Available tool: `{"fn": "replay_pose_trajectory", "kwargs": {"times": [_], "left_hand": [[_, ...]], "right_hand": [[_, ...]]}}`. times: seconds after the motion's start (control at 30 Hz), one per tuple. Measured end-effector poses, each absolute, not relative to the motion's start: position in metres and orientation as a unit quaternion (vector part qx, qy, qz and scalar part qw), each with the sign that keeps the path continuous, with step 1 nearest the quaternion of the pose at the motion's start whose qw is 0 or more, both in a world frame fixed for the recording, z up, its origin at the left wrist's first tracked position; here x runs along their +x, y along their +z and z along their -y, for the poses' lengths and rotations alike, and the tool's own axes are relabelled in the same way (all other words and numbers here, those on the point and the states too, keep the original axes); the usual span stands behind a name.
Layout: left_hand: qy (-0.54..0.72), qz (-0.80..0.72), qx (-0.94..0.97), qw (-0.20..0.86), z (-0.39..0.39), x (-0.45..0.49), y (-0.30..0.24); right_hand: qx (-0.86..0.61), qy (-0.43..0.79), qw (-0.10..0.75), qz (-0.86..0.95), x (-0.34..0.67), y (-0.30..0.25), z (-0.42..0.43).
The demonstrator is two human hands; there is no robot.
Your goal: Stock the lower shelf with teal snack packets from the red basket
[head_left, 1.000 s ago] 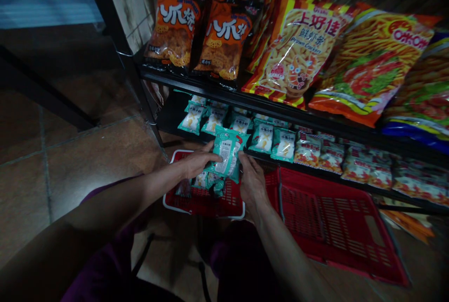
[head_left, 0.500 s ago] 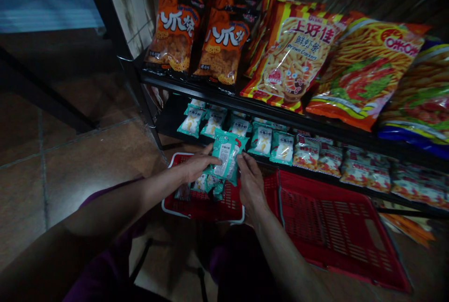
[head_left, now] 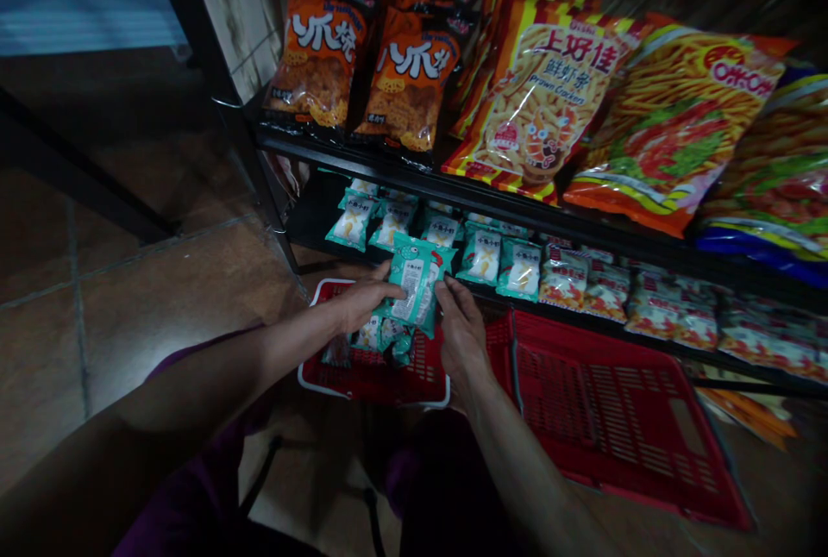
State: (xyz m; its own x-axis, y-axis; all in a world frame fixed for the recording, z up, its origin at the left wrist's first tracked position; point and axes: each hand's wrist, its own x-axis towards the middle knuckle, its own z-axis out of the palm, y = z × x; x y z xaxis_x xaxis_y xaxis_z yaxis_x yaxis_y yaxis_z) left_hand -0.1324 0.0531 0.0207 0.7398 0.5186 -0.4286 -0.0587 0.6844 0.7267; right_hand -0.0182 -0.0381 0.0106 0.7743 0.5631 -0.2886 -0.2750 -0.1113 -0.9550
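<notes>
Between my two hands is a teal snack bag (head_left: 414, 279), its printed back panel facing up. My left hand (head_left: 368, 300) grips its left side, thumb across the front. The right edge is pinched by my right hand (head_left: 461, 320), with the fingers behind partly hidden. Just below the bag is a red shopping basket (head_left: 368, 389) with a white handle. Inside it lie several smaller-looking teal snack bags (head_left: 370, 333), partly covered by the held one.
A black shelf (head_left: 349, 162) carries orange snack bags (head_left: 316, 57), a prawn cracker bag (head_left: 540, 100) and other large bags. Small teal packs (head_left: 482, 253) and white-red packs (head_left: 562, 275) line its lower level. A second red basket (head_left: 621, 410) sits at right.
Both hands still hold the teal bag in nearly the same place. The view has shifted very slightly; nothing has been let go.
</notes>
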Motion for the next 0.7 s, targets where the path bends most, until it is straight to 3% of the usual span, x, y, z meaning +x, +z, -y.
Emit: {"fn": "replay_pose_trajectory", "kwargs": {"times": [0.4,0.7], "left_hand": [[0.188,-0.329,0.339,0.861,-0.058,-0.131,0.020],[0.179,-0.321,0.329,0.870,-0.058,-0.129,0.013]], "right_hand": [[-0.684,0.356,0.623,0.130,-0.022,0.014,0.039],[-0.650,0.371,0.655,0.104,-0.022,0.012,0.038]]}}
